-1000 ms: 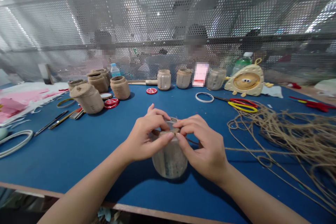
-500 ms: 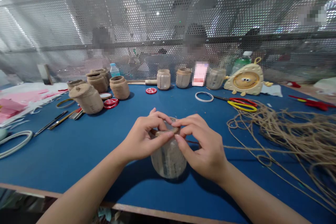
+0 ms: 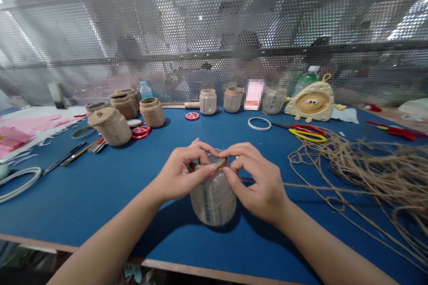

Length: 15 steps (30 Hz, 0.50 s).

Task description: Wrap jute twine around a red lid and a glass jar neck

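Observation:
A glass jar [image 3: 214,202] with a cloudy, papery surface stands on the blue table in front of me. Twine lies round its rim. My left hand [image 3: 185,171] grips the rim from the left, thumb on the near side and fingers over the far side. On the right, my right hand [image 3: 256,180] pinches the twine against the rim with thumb and fingertips. From that hand a strand of twine [image 3: 321,187] runs right to a loose tangled heap [image 3: 374,164]. The fingers hide part of the jar's mouth.
Twine-wrapped jars [image 3: 112,127] stand at the back left beside red lids [image 3: 141,132]. More glass jars [image 3: 207,101], a phone [image 3: 254,95] and a yellow fan [image 3: 312,101] line the back. Scissors [image 3: 307,133] and a tape roll [image 3: 260,123] lie right of centre.
The jar has turned and tilted slightly under my hands. My left thumb has shifted a little to the left along the rim; both hands keep their hold.

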Each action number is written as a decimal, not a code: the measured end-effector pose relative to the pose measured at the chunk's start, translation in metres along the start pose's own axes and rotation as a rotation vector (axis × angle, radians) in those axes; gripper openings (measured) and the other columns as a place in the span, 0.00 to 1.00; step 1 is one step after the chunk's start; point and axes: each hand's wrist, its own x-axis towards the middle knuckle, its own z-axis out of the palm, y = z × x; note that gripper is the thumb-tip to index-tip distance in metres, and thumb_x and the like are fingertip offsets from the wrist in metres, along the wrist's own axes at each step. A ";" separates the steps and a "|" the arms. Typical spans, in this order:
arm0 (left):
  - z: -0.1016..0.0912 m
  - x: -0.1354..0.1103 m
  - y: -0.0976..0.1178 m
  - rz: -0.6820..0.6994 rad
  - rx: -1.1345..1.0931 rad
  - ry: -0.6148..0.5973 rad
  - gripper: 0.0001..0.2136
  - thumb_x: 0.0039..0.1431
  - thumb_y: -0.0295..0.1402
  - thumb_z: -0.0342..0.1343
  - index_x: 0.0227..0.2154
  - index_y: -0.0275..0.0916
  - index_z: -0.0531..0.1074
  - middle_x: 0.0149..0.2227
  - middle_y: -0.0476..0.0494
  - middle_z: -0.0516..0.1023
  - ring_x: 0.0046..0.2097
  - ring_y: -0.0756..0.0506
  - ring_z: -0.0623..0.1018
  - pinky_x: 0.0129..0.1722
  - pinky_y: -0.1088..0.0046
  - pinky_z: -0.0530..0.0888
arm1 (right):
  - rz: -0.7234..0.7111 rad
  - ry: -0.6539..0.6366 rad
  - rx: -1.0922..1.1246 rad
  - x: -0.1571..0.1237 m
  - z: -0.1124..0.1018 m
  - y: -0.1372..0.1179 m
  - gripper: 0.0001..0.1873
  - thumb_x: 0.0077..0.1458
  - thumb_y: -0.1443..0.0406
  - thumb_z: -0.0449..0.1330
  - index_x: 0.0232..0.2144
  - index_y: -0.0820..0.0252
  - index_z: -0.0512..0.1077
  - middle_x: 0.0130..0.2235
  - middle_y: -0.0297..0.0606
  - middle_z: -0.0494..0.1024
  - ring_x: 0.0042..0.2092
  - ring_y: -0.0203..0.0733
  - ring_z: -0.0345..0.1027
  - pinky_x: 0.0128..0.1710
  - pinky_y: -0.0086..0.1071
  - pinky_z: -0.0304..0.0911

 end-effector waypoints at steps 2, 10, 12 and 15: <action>0.000 0.000 0.000 0.007 -0.003 -0.013 0.10 0.51 0.29 0.53 0.17 0.36 0.62 0.31 0.43 0.75 0.44 0.46 0.72 0.57 0.58 0.51 | 0.000 -0.004 0.000 0.000 0.000 0.000 0.09 0.48 0.73 0.53 0.20 0.59 0.61 0.34 0.42 0.73 0.39 0.40 0.65 0.38 0.38 0.63; 0.000 -0.001 -0.001 0.022 0.003 -0.030 0.10 0.51 0.30 0.52 0.17 0.37 0.62 0.31 0.43 0.76 0.43 0.46 0.73 0.57 0.59 0.52 | 0.008 -0.007 0.005 -0.001 0.000 -0.002 0.09 0.48 0.73 0.54 0.20 0.60 0.61 0.32 0.41 0.72 0.37 0.38 0.65 0.36 0.36 0.63; 0.000 0.000 -0.001 0.038 0.033 -0.028 0.10 0.52 0.30 0.52 0.18 0.37 0.62 0.33 0.43 0.76 0.43 0.46 0.73 0.57 0.59 0.52 | 0.017 -0.006 0.007 0.000 0.000 -0.002 0.09 0.48 0.74 0.54 0.20 0.60 0.61 0.32 0.41 0.72 0.37 0.38 0.65 0.36 0.35 0.63; 0.001 0.000 0.000 0.099 0.145 -0.008 0.10 0.52 0.30 0.51 0.18 0.37 0.61 0.28 0.44 0.75 0.42 0.47 0.73 0.57 0.59 0.53 | 0.034 -0.004 0.009 0.001 0.000 -0.003 0.10 0.47 0.74 0.54 0.19 0.59 0.61 0.31 0.39 0.72 0.36 0.38 0.65 0.36 0.35 0.62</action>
